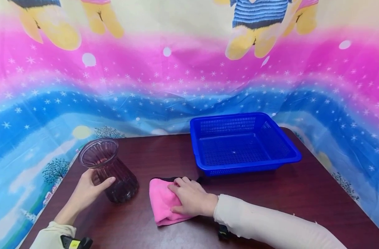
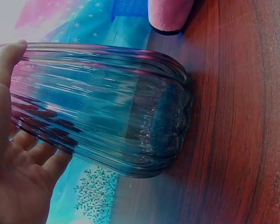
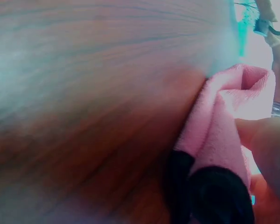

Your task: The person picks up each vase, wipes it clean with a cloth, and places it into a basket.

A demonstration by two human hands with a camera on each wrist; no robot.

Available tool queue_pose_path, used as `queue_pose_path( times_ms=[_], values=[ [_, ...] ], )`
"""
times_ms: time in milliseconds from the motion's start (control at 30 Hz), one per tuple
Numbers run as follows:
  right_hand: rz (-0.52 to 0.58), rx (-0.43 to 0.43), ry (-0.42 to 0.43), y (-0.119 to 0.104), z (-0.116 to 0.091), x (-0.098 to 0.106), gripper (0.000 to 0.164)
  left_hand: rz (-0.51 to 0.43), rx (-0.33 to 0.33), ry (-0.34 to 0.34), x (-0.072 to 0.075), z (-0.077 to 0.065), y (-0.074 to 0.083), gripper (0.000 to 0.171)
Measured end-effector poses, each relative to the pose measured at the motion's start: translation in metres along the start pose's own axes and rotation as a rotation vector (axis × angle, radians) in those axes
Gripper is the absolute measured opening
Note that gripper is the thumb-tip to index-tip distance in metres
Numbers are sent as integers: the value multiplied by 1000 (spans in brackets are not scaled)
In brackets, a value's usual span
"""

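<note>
A purplish, ribbed glass vase (image 1: 122, 181) with a flared rim is at the left of the table. Around its neck my left hand (image 1: 85, 192) grips it, thumb on the near side and fingers behind. Through the clear wall of the vase (image 2: 112, 102) in the left wrist view, nothing shows inside. My right hand (image 1: 193, 197) holds a folded pink cloth (image 1: 161, 200) with black edging, lying on the table right of the vase. The right wrist view shows the cloth (image 3: 214, 126) bunched in soft folds, with fingers and thumb against it.
A blue plastic basket (image 1: 245, 167) with perforated sides stands at the back right of the dark wooden table (image 1: 164, 152). A printed curtain (image 1: 183, 76) with snowflakes and bears hangs behind and along both sides.
</note>
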State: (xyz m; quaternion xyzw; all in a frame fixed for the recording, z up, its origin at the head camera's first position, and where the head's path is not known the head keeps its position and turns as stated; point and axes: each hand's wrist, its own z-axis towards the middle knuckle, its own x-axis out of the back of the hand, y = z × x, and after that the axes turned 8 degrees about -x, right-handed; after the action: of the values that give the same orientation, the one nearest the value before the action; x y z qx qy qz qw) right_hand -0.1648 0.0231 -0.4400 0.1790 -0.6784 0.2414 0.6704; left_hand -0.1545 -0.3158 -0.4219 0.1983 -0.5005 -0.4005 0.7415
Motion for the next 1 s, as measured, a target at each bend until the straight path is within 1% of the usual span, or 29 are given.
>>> queue_pose_path(
  times_ms=[133, 200, 300, 433, 567, 767, 1000],
  values=[
    [-37, -28, -60, 1, -6, -3, 80, -2, 6, 0, 1, 0, 0, 55],
    [-45, -46, -97, 2, -8, -3, 85, -1, 7, 0, 1, 0, 1, 54],
    [-56, -50, -127, 5, -11, -4, 91, -3, 8, -2, 1, 0, 1, 53],
    [-60, -43, -131, 9, -16, -7, 98, -14, 7, -7, 1, 0, 1, 53],
    [-67, -59, -134, 12, -19, -12, 104, -15, 0, -5, 1, 0, 1, 53],
    [-60, -74, -154, 12, -19, -14, 108, -12, -3, 1, 1, 0, -1, 53],
    [-33, -93, -197, 9, -20, -4, 107, -10, -8, 7, 0, 0, -2, 52]
  ],
)
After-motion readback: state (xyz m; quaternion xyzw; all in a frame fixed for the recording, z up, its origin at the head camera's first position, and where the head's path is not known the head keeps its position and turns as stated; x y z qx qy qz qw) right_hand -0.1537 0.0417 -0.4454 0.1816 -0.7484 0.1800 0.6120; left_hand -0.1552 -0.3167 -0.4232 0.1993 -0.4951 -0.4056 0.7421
